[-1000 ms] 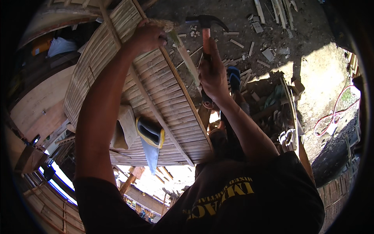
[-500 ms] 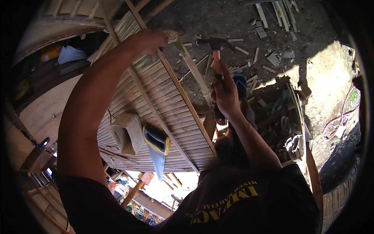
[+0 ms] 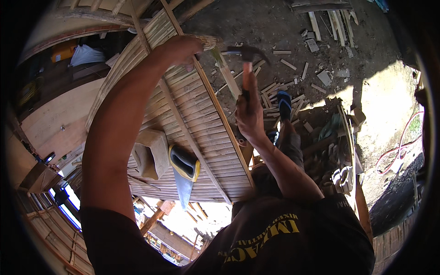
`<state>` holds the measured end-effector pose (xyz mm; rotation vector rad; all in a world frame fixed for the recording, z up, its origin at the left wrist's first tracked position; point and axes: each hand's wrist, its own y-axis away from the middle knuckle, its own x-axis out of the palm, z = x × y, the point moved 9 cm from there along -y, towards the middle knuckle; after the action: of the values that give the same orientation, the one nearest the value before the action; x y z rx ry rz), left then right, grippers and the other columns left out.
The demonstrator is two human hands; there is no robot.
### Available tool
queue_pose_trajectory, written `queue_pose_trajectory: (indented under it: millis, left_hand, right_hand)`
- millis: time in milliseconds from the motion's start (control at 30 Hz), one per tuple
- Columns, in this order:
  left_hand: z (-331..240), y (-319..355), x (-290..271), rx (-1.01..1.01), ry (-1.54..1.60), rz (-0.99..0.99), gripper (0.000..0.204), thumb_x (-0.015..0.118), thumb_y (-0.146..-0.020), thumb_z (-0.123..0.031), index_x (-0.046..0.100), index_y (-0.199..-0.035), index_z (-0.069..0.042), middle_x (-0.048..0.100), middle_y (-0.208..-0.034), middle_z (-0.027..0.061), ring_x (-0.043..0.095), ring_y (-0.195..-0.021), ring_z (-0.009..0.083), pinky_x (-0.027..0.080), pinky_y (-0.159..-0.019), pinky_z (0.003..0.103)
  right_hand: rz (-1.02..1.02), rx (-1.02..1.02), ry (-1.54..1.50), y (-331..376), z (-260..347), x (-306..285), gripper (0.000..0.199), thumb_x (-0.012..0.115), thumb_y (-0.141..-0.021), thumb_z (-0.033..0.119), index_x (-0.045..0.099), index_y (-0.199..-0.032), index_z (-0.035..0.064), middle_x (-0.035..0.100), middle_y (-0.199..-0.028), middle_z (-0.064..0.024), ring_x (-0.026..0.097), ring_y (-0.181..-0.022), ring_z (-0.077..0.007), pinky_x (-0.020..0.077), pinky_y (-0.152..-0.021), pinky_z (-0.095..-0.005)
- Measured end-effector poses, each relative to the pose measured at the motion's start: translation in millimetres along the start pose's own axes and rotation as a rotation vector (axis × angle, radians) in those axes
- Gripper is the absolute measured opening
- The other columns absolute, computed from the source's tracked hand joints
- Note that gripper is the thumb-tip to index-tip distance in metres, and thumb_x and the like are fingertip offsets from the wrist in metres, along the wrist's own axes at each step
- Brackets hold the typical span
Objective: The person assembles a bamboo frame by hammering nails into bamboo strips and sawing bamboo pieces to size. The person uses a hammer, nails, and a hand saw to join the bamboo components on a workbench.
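- R hand (image 3: pixel 249 112): fingers wrapped tight round a claw hammer (image 3: pixel 247 71), i.e. clamped on its handle
- claw hammer: sticks up above R hand, head at top; striking end faces L hand (image 3: pixel 185 49), claw points off to the right; small gap betw. hammer head & L hand, not touching
- L hand: up & left of R hand, at long edge of slatted panel (image 3: pixel 204 110), fingers curled over the edge; can't tell if they're closed on panel or on smth small
- slatted panel: under L hand, spreads down to left of R hand; pale narrow slats w/ a wooden batten (image 3: pixel 183 121) running across them
- frayed bundle (image 3: pixel 209 42): just right of L hand fingertips, nr hammer's striking end
- pale wooden strip (image 3: pixel 228 75): slants betw. the two hands, down twd R hand
- handsaw (image 3: pixel 183 185): on panel, below L hand & lower left of R hand; yellow/black handle, blade pointing down
- beige container (image 3: pixel 160 156): just left of saw, below L hand, open end showing
- dark shirt (image 3: pixel 293 243): below both hands, yellow lettering
- blue-strapped sandal (image 3: pixel 284 98): on a foot, right of R hand
- wood offcuts (image 3: pixel 288 64): scattered on dirt ground, up & right of R hand
- white sack (image 3: pixel 87 56): well left of L hand, in shade
- red cable (image 3: pixel 400 144): looped, far right of R hand, nr sunlit patch
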<state>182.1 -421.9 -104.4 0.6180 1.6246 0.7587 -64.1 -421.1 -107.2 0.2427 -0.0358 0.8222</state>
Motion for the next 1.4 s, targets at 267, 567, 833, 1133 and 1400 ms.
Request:
queue_pose_trajectory:
  millis: [267, 567, 833, 1133, 1400]
  left_hand:
    - [0, 7, -6, -0.038, 0.026, -0.038, 0.039, 0.082, -0.07, -0.007, 0.073, -0.107, -0.007, 0.07, -0.104, 0.0136, 0.068, -0.101, 0.033, 0.054, -0.083, 0.043]
    - [1, 20, -8, 0.004, -0.005, -0.273, 0.056, 0.078, -0.073, -0.005, 0.064, -0.127, -0.013, 0.067, -0.116, 0.0111, 0.064, -0.112, 0.0309, 0.053, -0.091, 0.044]
    - [-20, 132, 9, -0.388, 0.516, -0.873, 0.053, 0.073, -0.088, -0.016, 0.053, -0.137, -0.011, 0.058, -0.132, 0.0137, 0.057, -0.122, 0.0326, 0.049, -0.101, 0.04]
    - [-35, 412, 246, -0.928, 0.667, -1.232, 0.016, 0.06, -0.095, -0.016, 0.065, -0.105, -0.005, 0.07, -0.099, 0.0178, 0.07, -0.091, 0.0352, 0.057, -0.078, 0.043]
    - [8, 346, 398, -1.146, 0.558, -0.241, 0.029, 0.062, -0.088, -0.017, 0.072, -0.114, -0.009, 0.073, -0.114, 0.015, 0.07, -0.105, 0.0316, 0.058, -0.08, 0.048]
  right_hand:
    - [-0.381, 0.105, -0.045, 2, -22, -19, 0.061, 0.046, -0.096, 0.005, 0.033, -0.155, 0.0088, 0.065, -0.09, -0.017, 0.063, -0.071, -0.0212, 0.0499, -0.064, -0.037]
    - [-0.16, 0.234, -0.33, -15, -31, -19, 0.063, 0.04, -0.099, 0.006, 0.025, -0.159, 0.0139, 0.053, -0.076, 0.0006, 0.044, -0.052, -0.0045, 0.0411, -0.047, -0.0237]
    - [0.17, 0.183, -0.052, 18, -23, 29, 0.064, 0.043, -0.093, 0.004, 0.029, -0.156, 0.0053, 0.057, -0.075, -0.0039, 0.051, -0.054, -0.0067, 0.0446, -0.048, -0.0271]
    - [0.639, 0.293, 0.051, 92, 28, 130, 0.067, 0.041, -0.098, 0.003, 0.018, -0.16, 0.0128, 0.048, -0.072, 0.0006, 0.043, -0.053, -0.004, 0.0424, -0.048, -0.023]
    - [0.78, 0.218, 0.277, 165, 72, 153, 0.067, 0.041, -0.096, 0.002, 0.021, -0.159, 0.0128, 0.048, -0.071, -0.0016, 0.043, -0.05, -0.0062, 0.0403, -0.045, -0.0247]
